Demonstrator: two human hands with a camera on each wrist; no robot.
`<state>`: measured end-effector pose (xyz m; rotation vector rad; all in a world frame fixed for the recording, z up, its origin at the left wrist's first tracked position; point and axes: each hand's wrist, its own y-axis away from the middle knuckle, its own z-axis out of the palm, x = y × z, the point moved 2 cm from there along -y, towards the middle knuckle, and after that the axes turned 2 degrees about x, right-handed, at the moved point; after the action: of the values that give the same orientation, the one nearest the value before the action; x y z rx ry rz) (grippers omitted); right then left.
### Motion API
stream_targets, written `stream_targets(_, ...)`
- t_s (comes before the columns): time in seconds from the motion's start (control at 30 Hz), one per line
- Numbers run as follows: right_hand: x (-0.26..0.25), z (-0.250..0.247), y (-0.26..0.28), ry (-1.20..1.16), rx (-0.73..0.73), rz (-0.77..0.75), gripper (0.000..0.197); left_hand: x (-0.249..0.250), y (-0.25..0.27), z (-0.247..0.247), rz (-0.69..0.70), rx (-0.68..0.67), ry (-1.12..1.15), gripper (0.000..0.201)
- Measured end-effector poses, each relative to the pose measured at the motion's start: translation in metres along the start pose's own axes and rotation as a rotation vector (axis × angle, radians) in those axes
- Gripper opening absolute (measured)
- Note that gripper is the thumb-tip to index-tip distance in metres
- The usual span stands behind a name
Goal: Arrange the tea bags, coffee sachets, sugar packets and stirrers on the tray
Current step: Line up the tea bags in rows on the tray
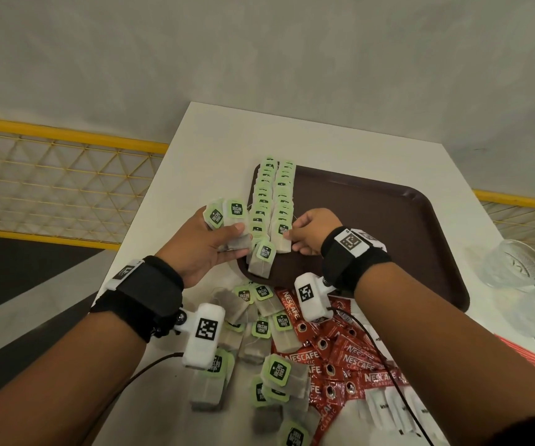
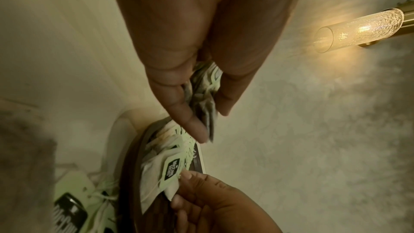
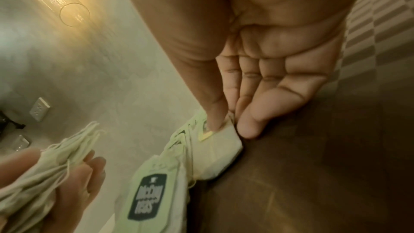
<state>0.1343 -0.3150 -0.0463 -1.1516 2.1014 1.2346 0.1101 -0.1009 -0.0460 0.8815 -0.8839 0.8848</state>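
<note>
A brown tray (image 1: 388, 239) carries two rows of green-tagged tea bags (image 1: 272, 194) along its left side. My left hand (image 1: 208, 243) hovers at the tray's left rim and grips a bunch of tea bags (image 1: 227, 217); the left wrist view shows that bunch (image 2: 203, 95) between thumb and fingers. At the near end of the right row, my right hand (image 1: 305, 231) pinches one tea bag (image 1: 281, 237). The right wrist view shows its fingertips (image 3: 215, 123) on that tea bag (image 3: 217, 148). Another tea bag (image 1: 262, 259) lies askew at the left row's near end.
Loose tea bags (image 1: 259, 349) are scattered on the white table (image 1: 221, 140) in front of the tray. Red Nescafe sachets (image 1: 343, 365), white sugar packets (image 1: 395, 410) and red stirrers (image 1: 533, 358) lie nearer right. Glass cups (image 1: 517, 265) stand right of the tray.
</note>
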Motion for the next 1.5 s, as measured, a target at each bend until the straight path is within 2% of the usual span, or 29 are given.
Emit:
stream_targets(0.1,-0.002,0.000,0.000,-0.016,0.073,-0.079,0.016,-0.001,0.001,0.000,-0.002,0.012,-0.010,0.030)
stream_targets(0.2,-0.005,0.004,-0.004,-0.028,0.097,-0.140,0.025,-0.002,0.002,0.001,-0.008,0.013,-0.012,0.032)
stream_targets(0.3,-0.008,0.009,-0.009,-0.084,0.086,-0.147,0.013,-0.003,0.003,0.001,-0.016,0.013,-0.017,0.032)
stream_targets(0.47,-0.016,0.007,-0.002,-0.050,0.117,-0.194,0.038,-0.001,0.006,0.001,-0.014,0.009,-0.007,0.026)
stream_targets(0.53,-0.018,0.004,0.004,-0.021,0.128,-0.249,0.040,0.000,0.007,0.001,-0.022,0.013,0.014,0.023)
stream_targets(0.63,-0.020,0.004,0.023,-0.061,0.022,-0.335,0.021,0.000,0.005,0.002,-0.050,0.022,0.073,0.022)
stream_targets(0.7,-0.021,0.009,0.036,-0.092,-0.110,-0.343,0.020,0.000,0.003,0.004,-0.054,0.022,0.083,0.026)
stream_targets(0.8,-0.023,0.015,0.043,-0.087,-0.165,-0.344,0.019,0.000,0.002,0.011,-0.033,0.016,0.012,0.033)
stream_targets(0.9,-0.020,0.016,0.039,-0.179,-0.143,-0.325,0.009,-0.002,0.002,0.018,-0.026,-0.014,-0.039,0.039)
stream_targets(1.07,-0.010,0.008,0.039,-0.333,-0.159,-0.243,0.010,-0.003,0.004,0.018,-0.021,-0.028,-0.034,0.030)
stream_targets(1.2,-0.002,-0.005,0.034,-0.377,-0.116,-0.184,0.018,-0.002,0.004,0.014,-0.025,0.011,-0.012,0.025)
stream_targets(1.27,0.005,-0.011,0.030,-0.353,-0.063,-0.138,0.019,-0.002,0.003,0.009,-0.023,0.045,0.005,0.030)
stream_targets(1.33,0.013,-0.014,0.026,-0.262,-0.023,-0.082,0.011,-0.003,0.002,0.004,-0.017,0.078,0.021,0.036)
stream_targets(1.5,0.022,-0.009,0.024,-0.108,-0.063,0.071,0.008,-0.002,0.004,-0.004,-0.006,0.097,0.027,0.038)
